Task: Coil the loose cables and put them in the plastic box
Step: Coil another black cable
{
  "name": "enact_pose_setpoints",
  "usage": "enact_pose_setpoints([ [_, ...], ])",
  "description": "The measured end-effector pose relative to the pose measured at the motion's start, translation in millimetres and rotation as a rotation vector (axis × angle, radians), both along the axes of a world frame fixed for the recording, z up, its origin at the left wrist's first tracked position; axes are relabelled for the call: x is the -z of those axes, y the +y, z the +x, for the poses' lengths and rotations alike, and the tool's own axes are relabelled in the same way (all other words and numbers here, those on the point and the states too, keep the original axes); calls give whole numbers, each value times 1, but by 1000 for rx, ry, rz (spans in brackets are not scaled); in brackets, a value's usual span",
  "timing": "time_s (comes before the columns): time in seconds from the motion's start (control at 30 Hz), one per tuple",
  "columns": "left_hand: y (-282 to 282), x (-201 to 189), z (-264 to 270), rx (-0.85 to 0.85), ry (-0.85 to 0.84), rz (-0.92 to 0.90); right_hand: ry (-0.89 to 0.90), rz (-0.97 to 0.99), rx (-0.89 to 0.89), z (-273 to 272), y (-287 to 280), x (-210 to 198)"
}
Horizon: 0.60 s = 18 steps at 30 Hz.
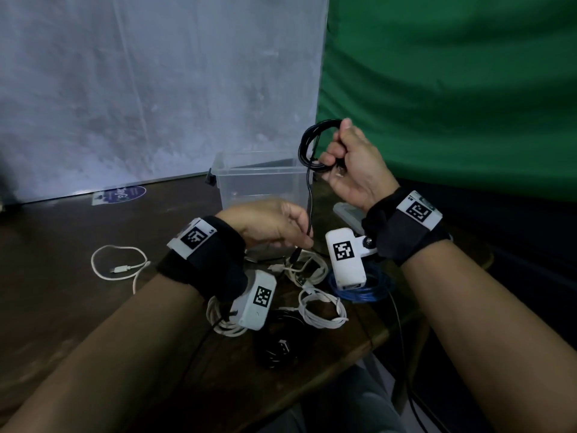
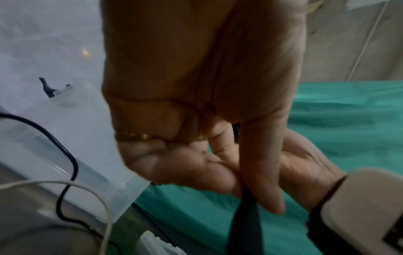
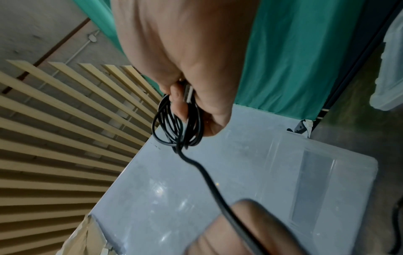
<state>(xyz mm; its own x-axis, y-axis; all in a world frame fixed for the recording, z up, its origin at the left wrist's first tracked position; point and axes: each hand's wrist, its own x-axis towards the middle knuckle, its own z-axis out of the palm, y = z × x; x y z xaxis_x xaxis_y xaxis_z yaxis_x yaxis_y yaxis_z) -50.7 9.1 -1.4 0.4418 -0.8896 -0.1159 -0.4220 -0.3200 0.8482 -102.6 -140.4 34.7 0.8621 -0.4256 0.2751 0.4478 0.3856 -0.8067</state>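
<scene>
My right hand (image 1: 335,157) is raised above the clear plastic box (image 1: 259,182) and grips a coil of black cable (image 1: 307,142) with several loops. The coil's loose tail (image 1: 309,201) hangs straight down to my left hand (image 1: 307,237), which pinches it between thumb and fingers just in front of the box. In the right wrist view the black coil (image 3: 179,124) sits in the curled fingers (image 3: 181,105), and the tail runs down to the left hand (image 3: 240,227). In the left wrist view the pinched cable (image 2: 244,224) looks blurred.
Several white cables (image 1: 321,310) lie tangled on the dark wooden table (image 1: 78,307) under my wrists. A blue coil (image 1: 368,292), a black bundle (image 1: 278,348) and a loose white cable (image 1: 118,264) lie there too. Green cloth (image 1: 452,89) hangs at the right, and the table edge runs below it.
</scene>
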Motion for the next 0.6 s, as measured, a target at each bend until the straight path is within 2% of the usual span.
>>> enact_pose_setpoints([
  [0.07,1,0,4,-79,-6,-18,-12,21,-11,-4,-2,-6],
  [0.13,3,-1,9,-209,67,-113,-16,38,-12,-9,-6,-9],
  [0.23,7,-6,21,-483,202,-398,-6,41,-20,-16,-11,-10],
  [0.3,6,-11,28,-590,284,-614,10,40,-40,-18,-10,-8],
  [0.43,1,-15,26,-557,477,-891,53,10,-132,-14,-1,0],
  [0.6,-6,-8,22,-409,665,-939,117,-53,-172,-7,7,11],
])
